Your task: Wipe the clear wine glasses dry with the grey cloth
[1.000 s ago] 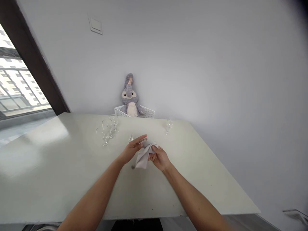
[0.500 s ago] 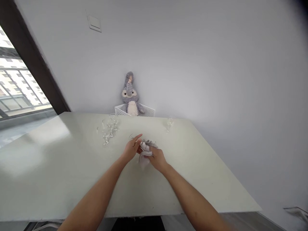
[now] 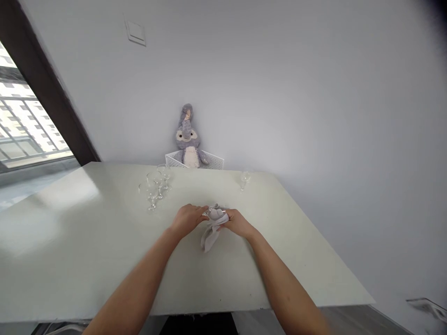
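Note:
Near the middle of the pale table, a light grey cloth point(image 3: 212, 232) hangs bunched between my two hands. My right hand point(image 3: 237, 222) is closed on the cloth at its right side. My left hand point(image 3: 189, 218) pinches the foot end of a small clear glass point(image 3: 206, 212), whose bowl seems wrapped in the cloth and is mostly hidden. Several clear stemmed glasses point(image 3: 152, 193) stand together at the left of the hands. One more stemmed glass point(image 3: 245, 177) stands alone near the back edge, to the right.
The pale table point(image 3: 104, 260) reaches back to a grey wall. Behind its far edge, a grey plush toy point(image 3: 191, 156) sits in a white perforated basket point(image 3: 215, 161). A dark frame point(image 3: 52, 83) borders a window at the left. A switch point(image 3: 136, 32) is on the wall.
My left hand has turned palm-down, its fingers closer together at the glass. My right hand has shifted slightly right, and the cloth hangs lower. The view has moved a little.

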`<state>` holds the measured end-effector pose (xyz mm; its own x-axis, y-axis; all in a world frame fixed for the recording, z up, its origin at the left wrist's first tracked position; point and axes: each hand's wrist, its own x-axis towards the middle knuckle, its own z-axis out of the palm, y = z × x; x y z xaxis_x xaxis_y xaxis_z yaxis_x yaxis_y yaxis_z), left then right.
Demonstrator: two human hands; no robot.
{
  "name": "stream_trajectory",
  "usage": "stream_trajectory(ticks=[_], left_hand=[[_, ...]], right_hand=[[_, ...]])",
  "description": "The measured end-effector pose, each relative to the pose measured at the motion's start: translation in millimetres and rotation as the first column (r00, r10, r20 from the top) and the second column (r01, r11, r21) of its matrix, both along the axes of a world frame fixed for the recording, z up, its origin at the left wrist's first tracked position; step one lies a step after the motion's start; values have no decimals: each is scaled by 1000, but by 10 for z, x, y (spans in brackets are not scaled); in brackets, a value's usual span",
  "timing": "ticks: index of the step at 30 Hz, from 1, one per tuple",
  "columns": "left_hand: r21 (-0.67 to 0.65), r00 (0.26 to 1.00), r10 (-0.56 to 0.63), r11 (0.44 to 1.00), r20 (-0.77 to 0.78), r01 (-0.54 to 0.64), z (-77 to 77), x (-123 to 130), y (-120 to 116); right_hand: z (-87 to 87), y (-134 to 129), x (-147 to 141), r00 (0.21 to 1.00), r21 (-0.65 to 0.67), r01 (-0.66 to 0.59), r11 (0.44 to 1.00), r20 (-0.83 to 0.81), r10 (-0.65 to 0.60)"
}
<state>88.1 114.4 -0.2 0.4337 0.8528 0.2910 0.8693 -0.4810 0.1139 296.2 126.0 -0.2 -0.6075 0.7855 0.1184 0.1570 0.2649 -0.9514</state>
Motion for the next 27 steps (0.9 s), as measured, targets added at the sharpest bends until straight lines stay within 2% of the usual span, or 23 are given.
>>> stream_trajectory(ticks=[2, 5, 9, 11, 13, 15, 17, 19, 21, 23, 25, 27], left_hand=[[-70, 1000, 4, 998, 27, -2, 8, -21, 9], [-148, 996, 54, 988, 77, -43, 29, -47, 29], [-199, 966, 221, 961, 136, -192, 43, -122, 61], [-189, 931, 331, 935, 154, -301, 45, -170, 74], [-150, 900, 415, 906, 138, -395, 47, -198, 80], [-83, 895, 438, 898, 90, -431, 47, -186, 75], [-3, 913, 405, 914, 35, -406, 45, -131, 55], [58, 950, 313, 949, -16, -311, 37, -50, 25], [102, 983, 178, 980, -49, -173, 20, 30, -8], [151, 997, 36, 988, -66, -26, -8, 89, -35], [209, 994, -82, 973, -77, 96, -48, 123, -50], [246, 982, -167, 952, -86, 183, -95, 144, -54]], right_hand=[[12, 35, 47, 987, 244, 33, 969, 144, -70], [-9, 117, 137, 928, 514, 88, 853, 269, -258], [-53, 207, 270, 814, 691, 203, 693, 275, -512], [-37, 195, 291, 778, 751, 243, 614, 227, -586], [7, 130, 248, 788, 815, 207, 542, 189, -586], [58, 29, 144, 815, 873, 103, 477, 201, -544], [95, -78, 6, 826, 907, -7, 422, 243, -509], [109, -159, -124, 827, 921, -68, 384, 267, -494], [111, -199, -210, 834, 922, -61, 382, 257, -488], [114, -194, -233, 851, 891, 8, 455, 233, -471], [119, -152, -198, 863, 786, 150, 599, 192, -467], [113, -82, -127, 885, 546, 310, 778, 133, -445]])
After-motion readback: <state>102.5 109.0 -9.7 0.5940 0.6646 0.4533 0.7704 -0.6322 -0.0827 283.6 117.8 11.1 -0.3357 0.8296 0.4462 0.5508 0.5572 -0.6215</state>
